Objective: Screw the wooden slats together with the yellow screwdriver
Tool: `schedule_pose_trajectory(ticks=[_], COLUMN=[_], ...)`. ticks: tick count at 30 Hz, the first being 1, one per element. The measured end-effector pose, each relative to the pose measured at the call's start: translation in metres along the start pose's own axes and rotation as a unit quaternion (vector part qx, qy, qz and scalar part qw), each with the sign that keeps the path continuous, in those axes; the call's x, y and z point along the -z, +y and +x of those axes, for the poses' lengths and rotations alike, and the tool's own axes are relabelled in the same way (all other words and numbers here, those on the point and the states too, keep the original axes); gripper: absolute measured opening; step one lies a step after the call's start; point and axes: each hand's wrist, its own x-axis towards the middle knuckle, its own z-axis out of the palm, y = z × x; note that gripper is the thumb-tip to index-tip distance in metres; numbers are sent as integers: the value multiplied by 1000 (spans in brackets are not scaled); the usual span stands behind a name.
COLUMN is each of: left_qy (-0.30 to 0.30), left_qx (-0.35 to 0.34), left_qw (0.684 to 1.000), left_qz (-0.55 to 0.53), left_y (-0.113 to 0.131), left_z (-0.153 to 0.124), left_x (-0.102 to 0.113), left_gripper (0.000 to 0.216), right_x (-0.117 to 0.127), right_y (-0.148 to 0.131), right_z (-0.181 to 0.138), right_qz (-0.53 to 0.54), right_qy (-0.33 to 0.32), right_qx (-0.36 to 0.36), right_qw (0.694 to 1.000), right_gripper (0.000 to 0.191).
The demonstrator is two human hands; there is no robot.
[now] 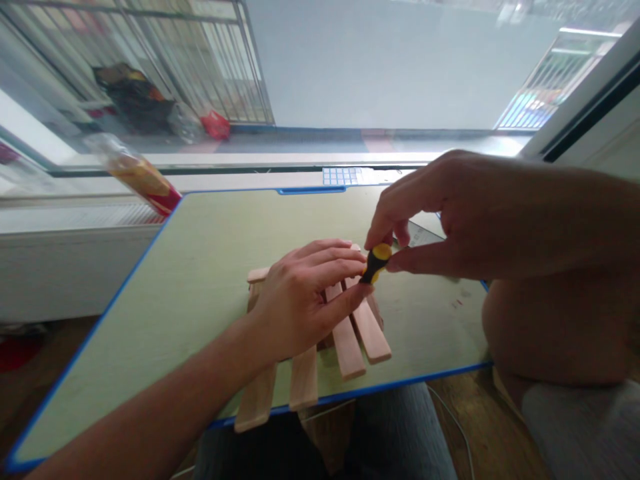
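A rack of light wooden slats [350, 340] lies on the green table [200, 267], its near ends jutting over the front edge. My left hand [300, 300] lies flat on the slats, fingers stretched out, pressing them down. My right hand [450, 213] pinches the yellow-and-black handle of a small screwdriver [375, 262] between thumb and fingers. The tool stands upright over the slats, right at my left fingertips. Its tip is hidden behind my left hand.
The table has a blue rim [310, 190] and stands against a window sill. A plastic-wrapped packet [135, 175] leans at the far left corner. A paper sheet [425, 235] lies behind my right hand. My knee [550, 333] is raised at the right.
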Motion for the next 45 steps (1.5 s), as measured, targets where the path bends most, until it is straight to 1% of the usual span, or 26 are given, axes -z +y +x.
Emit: schedule_pose_trajectory(ticks=[5,7,12,17,22,26,30,36,41,43,45], left_qy=[0,3,2,-2,-3,0,-1,-3,0,5,9], left_qx=[7,11,12,16,18,25,24,21,11,2,-5], left_qw=[1000,1000,1000,1000,1000,1000,999,999,999,1000,999], left_qz=[1,2,-1,0,-6,-10,-24,-35,-32,-31,-31], left_y=[1,1,2,4,4,3,2,2,1,0,0], left_z=[0,0,0,1,2,2,1,0,-1,-2,-2], left_x=[0,0,0,0,0,-1,-1,0,1,1,0], left_gripper=[26,26,25,23,25,31,32,33,27,26,27], right_x=[-1,-1,-3,-8,-12,-13,-14,-15,-6,-2,2], right_y=[-2,-4,-6,-6,-3,-1,-2,-2,-2,-2,-2], right_z=[1,2,5,9,12,12,12,13,9,6,3], right_qz=[8,10,-2,-28,-43,-43,-45,-50,-13,-4,19], right_qy=[-4,-3,19,18,36,30,29,38,4,9,17], right_qx=[-32,-40,-41,-29,-17,-36,-52,-43,-77,-86,-77], right_qw=[999,999,999,999,998,998,997,997,997,996,997], right_gripper=[10,12,30,43,54,65,70,70,69,58,39])
